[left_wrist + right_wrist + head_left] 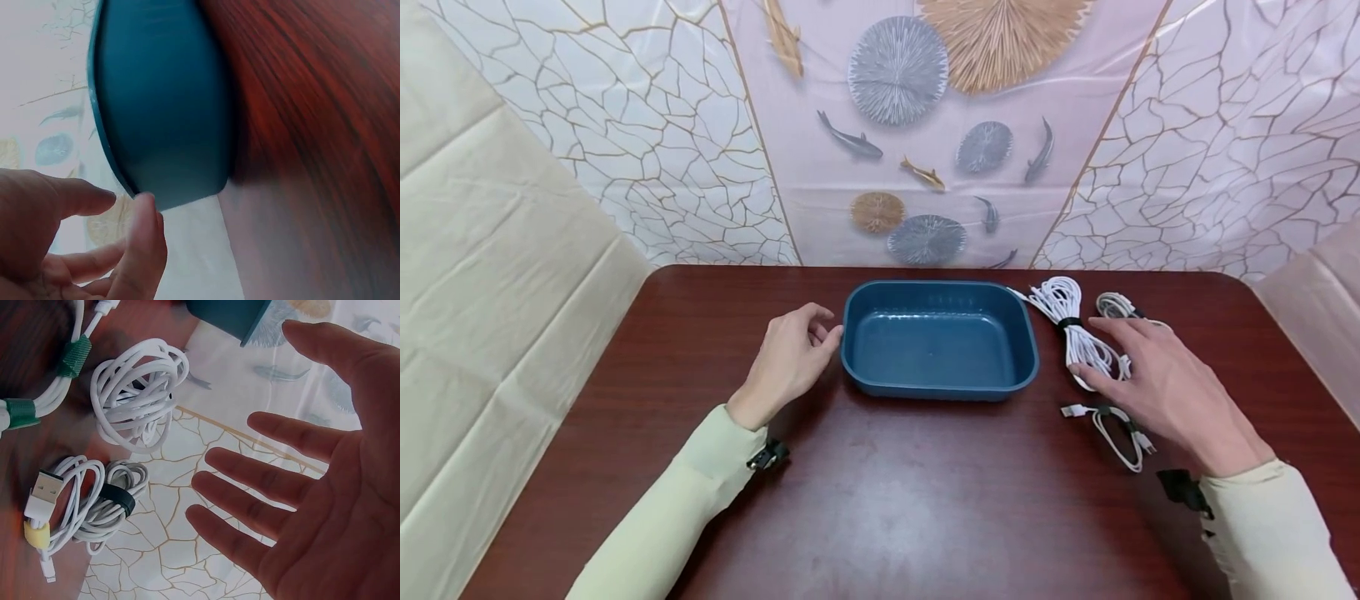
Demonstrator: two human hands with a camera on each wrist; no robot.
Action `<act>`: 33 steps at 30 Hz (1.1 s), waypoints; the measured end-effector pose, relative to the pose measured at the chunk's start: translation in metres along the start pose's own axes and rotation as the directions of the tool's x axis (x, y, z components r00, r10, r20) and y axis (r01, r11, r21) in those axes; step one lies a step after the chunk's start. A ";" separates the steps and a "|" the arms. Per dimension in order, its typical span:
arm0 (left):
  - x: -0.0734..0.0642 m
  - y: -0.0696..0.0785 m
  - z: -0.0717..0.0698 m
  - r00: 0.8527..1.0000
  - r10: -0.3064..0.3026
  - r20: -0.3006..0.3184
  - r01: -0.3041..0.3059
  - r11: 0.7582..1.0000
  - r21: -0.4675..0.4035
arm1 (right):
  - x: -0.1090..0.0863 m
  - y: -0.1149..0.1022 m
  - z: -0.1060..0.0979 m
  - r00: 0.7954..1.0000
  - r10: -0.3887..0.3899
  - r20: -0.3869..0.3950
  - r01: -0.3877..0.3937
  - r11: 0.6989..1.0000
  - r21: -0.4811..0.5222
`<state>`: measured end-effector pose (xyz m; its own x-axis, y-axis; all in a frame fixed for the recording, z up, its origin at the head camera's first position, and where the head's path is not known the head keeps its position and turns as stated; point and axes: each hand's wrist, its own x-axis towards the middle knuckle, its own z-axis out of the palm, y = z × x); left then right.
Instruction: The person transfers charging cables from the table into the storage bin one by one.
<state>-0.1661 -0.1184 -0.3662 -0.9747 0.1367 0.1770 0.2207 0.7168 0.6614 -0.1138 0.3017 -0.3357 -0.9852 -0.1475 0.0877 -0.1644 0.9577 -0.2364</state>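
From the head view I see a blue tray (938, 340) sitting near the middle of the dark red counter (880, 500), its inside bare. My left hand (790, 360) lies at the tray's 9 o'clock, palm down on the counter, with loosely curled fingers; the grip is relaxed and has hold of nothing. In the left wrist view the fingertips (145, 212) sit just beside the tray's rim (112, 156), close enough that I cannot tell whether they touch it.

My right hand (1165, 387) hovers at the tray's 3 o'clock with fingers spread and straight, the grip wide open and holding nothing. Its fingertips are over a big coil of white cable (1071, 329) bound with a dark strap; whether they touch it I cannot tell. The right wrist view shows the open palm (325, 481) above the cables: the large white coil (139, 394), and a smaller bundle (81, 500) with a dark band, a yellow tie and a USB plug.

In the head view a second small cable (1118, 306) lies at the big coil's 3 o'clock, partly hidden behind my right hand, and a thin looped cable (1112, 429) lies at the coil's 6 o'clock, just under my palm. All the cables rest on the counter, outside the tray. A patterned sheet with fish and round shapes (898, 71) hangs at 12 o'clock behind the counter
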 end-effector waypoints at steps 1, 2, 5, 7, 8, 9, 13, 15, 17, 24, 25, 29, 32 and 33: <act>0.001 0.000 0.001 1.000 -0.009 0.011 0.009 1.000 -0.021 | 0.001 0.001 -0.001 1.000 0.000 0.002 0.000 1.000 -0.001; 0.001 0.000 0.001 1.000 -0.016 0.025 0.017 0.999 -0.040 | 0.001 0.001 -0.001 1.000 0.003 0.004 -0.003 1.000 -0.001; 0.003 0.000 0.002 0.998 -0.023 0.060 0.029 0.995 -0.091 | 0.002 0.002 -0.003 1.000 0.015 0.007 -0.015 1.000 -0.002; 0.004 0.000 0.002 0.997 -0.028 0.073 0.037 0.993 -0.114 | 0.002 0.002 -0.004 1.000 0.021 0.005 -0.021 1.000 0.004; 0.005 0.000 0.002 0.997 -0.030 0.078 0.040 0.991 -0.127 | 0.002 0.001 -0.004 1.000 0.024 0.006 -0.024 1.000 0.009; 0.005 0.000 0.001 0.996 -0.033 0.082 0.044 0.989 -0.141 | 0.002 0.001 -0.004 1.000 0.027 0.007 -0.027 1.000 0.013; 0.005 -0.002 -0.001 0.994 -0.045 0.095 0.062 0.982 -0.176 | 0.004 -0.001 -0.003 1.000 0.026 0.012 -0.027 0.999 0.024; 0.005 -0.002 -0.002 0.993 -0.049 0.108 0.069 0.979 -0.191 | 0.004 -0.001 -0.002 1.000 0.019 0.013 -0.019 1.000 0.021; 0.004 -0.003 -0.002 0.991 -0.049 0.124 0.075 0.975 -0.208 | 0.004 -0.001 -0.001 1.000 0.014 0.013 -0.014 1.000 0.016; 0.004 0.000 0.003 0.991 -0.047 0.127 0.078 0.964 -0.254 | 0.002 0.000 0.002 1.000 0.016 0.026 -0.016 1.000 0.000; 0.004 0.000 0.005 0.991 -0.048 0.128 0.080 0.964 -0.254 | 0.001 0.000 0.002 0.999 0.017 0.032 -0.017 1.000 -0.004; 0.005 0.002 0.007 0.989 -0.059 0.134 0.091 0.966 -0.244 | -0.001 0.002 0.002 0.999 0.026 0.044 -0.026 1.000 -0.012; 0.006 0.005 0.007 0.990 -0.066 0.125 0.097 0.961 -0.261 | -0.001 0.001 0.001 0.999 0.026 0.035 -0.025 1.000 -0.012; 0.006 0.006 0.007 0.990 -0.065 0.123 0.096 0.960 -0.263 | -0.002 0.001 0.001 0.999 0.024 0.032 -0.023 1.000 -0.008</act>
<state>-0.1711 -0.1090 -0.3663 -0.9841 0.1725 0.0428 0.1282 0.5216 0.8435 -0.1124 0.3025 -0.3365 -0.9899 -0.1326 0.0508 -0.1409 0.9627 -0.2310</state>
